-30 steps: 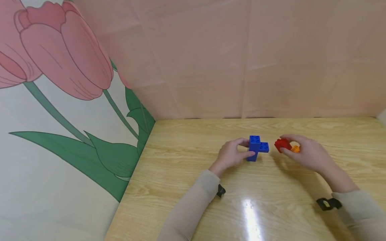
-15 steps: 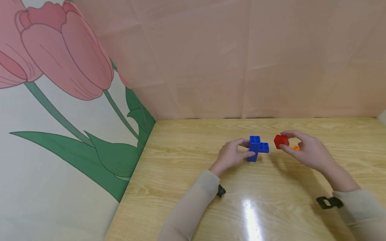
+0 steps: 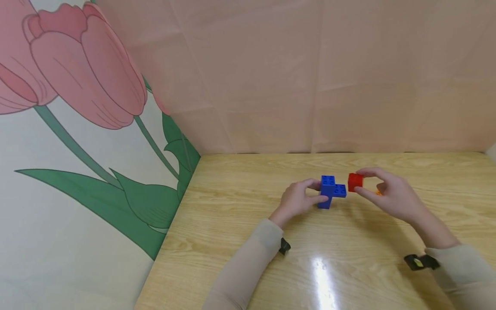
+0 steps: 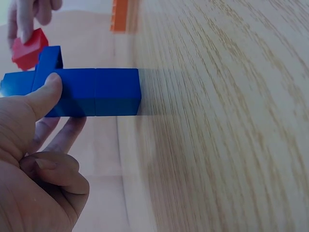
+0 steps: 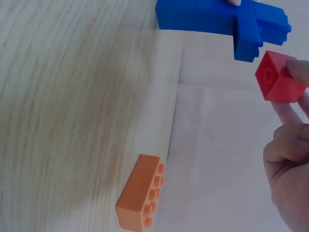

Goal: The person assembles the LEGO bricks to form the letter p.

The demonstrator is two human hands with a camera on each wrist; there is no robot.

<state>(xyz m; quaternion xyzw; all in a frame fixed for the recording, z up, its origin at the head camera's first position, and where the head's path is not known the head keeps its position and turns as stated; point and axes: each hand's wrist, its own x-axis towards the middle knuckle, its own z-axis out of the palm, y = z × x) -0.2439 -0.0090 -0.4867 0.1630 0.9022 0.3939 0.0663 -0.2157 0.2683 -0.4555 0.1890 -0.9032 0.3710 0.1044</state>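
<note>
In the head view my left hand (image 3: 296,199) grips a standing stack of blue toy bricks (image 3: 327,186) between thumb and fingers. One blue brick juts from the stack's right side, its studs facing up. My right hand (image 3: 397,196) pinches a red toy brick (image 3: 354,182) just right of that jutting brick, with a small gap between them. From the right wrist, the hollow underside of the red brick (image 5: 277,77) shows, near the end of the blue bricks (image 5: 203,17). The left wrist view has the thumb pressed along the blue stack (image 4: 96,92).
An orange brick (image 5: 137,193) lies on the wooden table (image 3: 232,193), mostly hidden behind the right hand in the head view. A pink cloth wall (image 3: 271,86) rises at the table's back edge, and a tulip-printed cloth (image 3: 97,193) hangs at left.
The right hand has raised the red brick slightly and turned it from tilted, studs showing, to level, then shifted it a little left toward the blue bricks. The left hand holds still.
</note>
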